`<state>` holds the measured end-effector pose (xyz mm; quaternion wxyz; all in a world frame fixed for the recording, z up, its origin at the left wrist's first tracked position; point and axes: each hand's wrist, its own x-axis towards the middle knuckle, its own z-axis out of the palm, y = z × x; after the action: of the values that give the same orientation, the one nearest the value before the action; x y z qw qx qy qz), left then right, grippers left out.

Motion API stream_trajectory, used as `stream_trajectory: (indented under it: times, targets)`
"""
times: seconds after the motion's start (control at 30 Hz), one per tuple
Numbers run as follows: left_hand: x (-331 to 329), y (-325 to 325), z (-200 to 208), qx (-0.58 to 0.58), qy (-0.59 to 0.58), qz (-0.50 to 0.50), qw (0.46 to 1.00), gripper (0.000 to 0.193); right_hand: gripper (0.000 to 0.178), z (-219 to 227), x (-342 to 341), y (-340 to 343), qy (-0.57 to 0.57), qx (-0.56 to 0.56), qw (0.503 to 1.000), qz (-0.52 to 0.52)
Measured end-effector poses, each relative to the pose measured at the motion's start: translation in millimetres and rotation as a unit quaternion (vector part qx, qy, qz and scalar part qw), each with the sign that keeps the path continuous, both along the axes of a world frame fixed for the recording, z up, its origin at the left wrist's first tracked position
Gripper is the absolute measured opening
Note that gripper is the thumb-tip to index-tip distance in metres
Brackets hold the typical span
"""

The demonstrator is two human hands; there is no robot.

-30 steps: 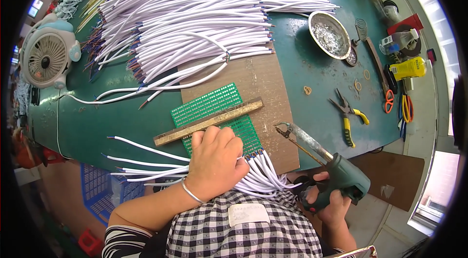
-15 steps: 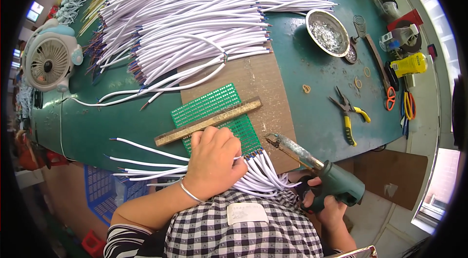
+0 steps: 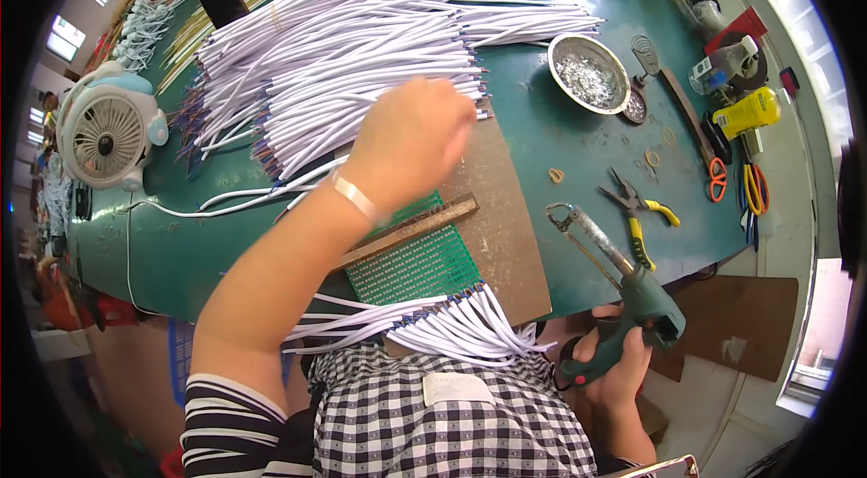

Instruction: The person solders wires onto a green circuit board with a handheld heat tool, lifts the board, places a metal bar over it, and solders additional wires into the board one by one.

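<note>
My left hand [image 3: 415, 139] is raised over the near edge of the big stack of white cables [image 3: 361, 72]. It is slightly blurred with its fingers curled in; what they hold, if anything, is hidden. My right hand [image 3: 623, 374] grips the handle of a green soldering gun [image 3: 643, 302], its metal tip pointing up and away to the left. In front of me lies a green perforated board [image 3: 415, 266] crossed by a wooden strip [image 3: 411, 236]. Along the board's near edge, a row of white cables [image 3: 488, 324] with bare coloured wire ends fans out toward my checked apron.
A brown sheet [image 3: 506, 234] lies under the board. To the right are a metal bowl [image 3: 553, 72] of silvery bits, pliers [image 3: 637, 216], rubber bands, orange-handled scissors [image 3: 716, 180] and yellow bottles [image 3: 750, 112]. A small fan [image 3: 104, 139] stands at the left.
My left hand has left the wooden strip and moved up and away to the cable stack. The soldering gun has moved right, its tip now farther from the board.
</note>
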<state>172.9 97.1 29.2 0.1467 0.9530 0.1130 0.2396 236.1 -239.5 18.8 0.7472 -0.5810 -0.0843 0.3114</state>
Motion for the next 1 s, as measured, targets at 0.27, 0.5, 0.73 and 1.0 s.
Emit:
stream_trajectory:
  times: [0.27,0.5,0.73,1.0]
  targets:
    - [55.5,30.5,-36.4,0.073,-0.008,0.044,0.996,0.008,0.045,-5.1,-2.5,-4.2,0.003,-0.004,1.000,0.008]
    - [81.6,28.7,83.2,-0.463,-0.236,-0.140,0.843,0.007,0.045,-5.7,0.9,-0.7,0.008,0.003,1.000,-0.008]
    - [11.0,-0.2,106.5,0.094,0.051,-0.123,0.987,0.011,0.053,-8.9,-1.5,-2.3,0.030,-0.023,0.998,-0.054]
    - [-90.8,-89.7,5.1,-0.221,0.202,-0.076,0.951,0.012,0.055,-19.6,-2.3,-17.5,0.040,-0.011,0.998,0.036]
